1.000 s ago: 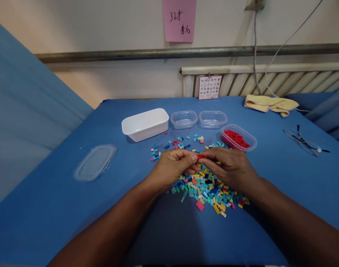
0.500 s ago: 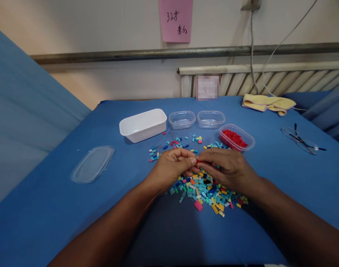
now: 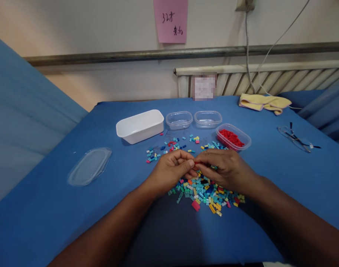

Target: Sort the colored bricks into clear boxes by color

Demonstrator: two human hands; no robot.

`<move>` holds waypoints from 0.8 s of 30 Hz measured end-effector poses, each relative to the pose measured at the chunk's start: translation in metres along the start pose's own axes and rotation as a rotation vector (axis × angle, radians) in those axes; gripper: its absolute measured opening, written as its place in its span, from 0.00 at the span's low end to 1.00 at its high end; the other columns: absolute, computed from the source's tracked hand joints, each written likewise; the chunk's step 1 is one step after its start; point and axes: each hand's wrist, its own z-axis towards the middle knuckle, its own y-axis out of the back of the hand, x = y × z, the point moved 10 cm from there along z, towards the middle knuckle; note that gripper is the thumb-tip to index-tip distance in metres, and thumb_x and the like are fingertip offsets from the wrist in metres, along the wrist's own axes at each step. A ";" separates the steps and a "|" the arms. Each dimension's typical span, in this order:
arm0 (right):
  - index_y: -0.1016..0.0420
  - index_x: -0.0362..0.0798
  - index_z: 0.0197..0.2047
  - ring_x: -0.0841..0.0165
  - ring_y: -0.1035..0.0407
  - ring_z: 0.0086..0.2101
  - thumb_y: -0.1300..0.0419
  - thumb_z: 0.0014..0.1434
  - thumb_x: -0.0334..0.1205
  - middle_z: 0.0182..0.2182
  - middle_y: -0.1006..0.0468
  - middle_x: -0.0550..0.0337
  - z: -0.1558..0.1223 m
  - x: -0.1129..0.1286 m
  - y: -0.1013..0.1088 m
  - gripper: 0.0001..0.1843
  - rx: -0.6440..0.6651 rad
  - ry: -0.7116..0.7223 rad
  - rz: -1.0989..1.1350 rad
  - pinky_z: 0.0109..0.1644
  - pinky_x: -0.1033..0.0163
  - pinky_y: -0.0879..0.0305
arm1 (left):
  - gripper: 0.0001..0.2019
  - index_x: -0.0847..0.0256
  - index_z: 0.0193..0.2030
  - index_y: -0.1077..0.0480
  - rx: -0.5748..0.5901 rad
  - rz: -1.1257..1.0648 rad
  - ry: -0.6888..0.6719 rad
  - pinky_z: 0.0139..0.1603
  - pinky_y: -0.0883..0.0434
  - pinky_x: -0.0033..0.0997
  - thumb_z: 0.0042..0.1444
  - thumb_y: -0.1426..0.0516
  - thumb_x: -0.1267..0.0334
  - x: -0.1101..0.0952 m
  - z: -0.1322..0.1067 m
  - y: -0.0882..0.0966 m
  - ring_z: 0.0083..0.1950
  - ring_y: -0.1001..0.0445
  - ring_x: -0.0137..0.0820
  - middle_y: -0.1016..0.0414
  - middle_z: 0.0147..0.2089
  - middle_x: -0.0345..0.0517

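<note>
Red piece point(image 3: 196, 163) is being pinched between left grip point(image 3: 172, 170) and right grip point(image 3: 226, 168), both closed on it | loose bricks point(image 3: 198, 191) being overhung by both | likely light, stiff, slightly slippery plastic, best being held by its ends | clear tub point(image 3: 247, 139) being seen beyond right grip

Blue sheet point(image 3: 46, 215) — bricks point(image 3: 207, 191), 4 tubs point(image 3: 143, 133), lids point(image 3: 88, 167), glasses point(image 3: 298, 140), towel point(image 3: 262, 102)

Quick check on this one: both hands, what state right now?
Left hand: closed, thumb and fingers pinching a small red piece.
Right hand: closed, fingertips pinching at the same red piece.
</note>
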 end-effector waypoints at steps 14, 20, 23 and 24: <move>0.13 0.49 0.52 0.56 0.19 0.38 0.39 0.69 0.45 0.41 0.11 0.50 -0.045 -0.101 0.115 0.16 -0.143 -0.611 -0.703 0.41 0.56 0.32 | 0.11 0.59 0.48 0.18 -0.646 0.686 -0.454 0.43 0.24 0.34 0.67 0.38 0.57 -0.082 -0.020 0.114 0.40 0.21 0.34 0.17 0.40 0.45; 0.13 0.53 0.52 0.55 0.19 0.39 0.40 0.68 0.47 0.41 0.11 0.52 -0.054 -0.112 0.120 0.17 -0.103 -0.723 -0.739 0.40 0.56 0.34 | 0.13 0.58 0.53 0.18 -0.404 1.165 -0.560 0.65 0.26 0.51 0.70 0.42 0.60 -0.067 -0.006 0.088 0.59 0.20 0.45 0.16 0.53 0.52; 0.13 0.54 0.52 0.55 0.19 0.38 0.41 0.68 0.49 0.41 0.10 0.52 -0.056 -0.117 0.118 0.18 -0.068 -0.727 -0.737 0.39 0.56 0.34 | 0.15 0.58 0.59 0.20 -0.271 1.219 -0.559 0.70 0.28 0.55 0.69 0.40 0.61 -0.056 0.000 0.074 0.65 0.22 0.46 0.17 0.60 0.53; 0.13 0.53 0.52 0.55 0.19 0.38 0.42 0.68 0.49 0.41 0.10 0.52 -0.057 -0.118 0.117 0.19 -0.062 -0.721 -0.742 0.39 0.57 0.34 | 0.16 0.58 0.61 0.21 -0.242 1.218 -0.551 0.72 0.29 0.55 0.68 0.40 0.62 -0.053 0.002 0.071 0.66 0.23 0.46 0.18 0.62 0.53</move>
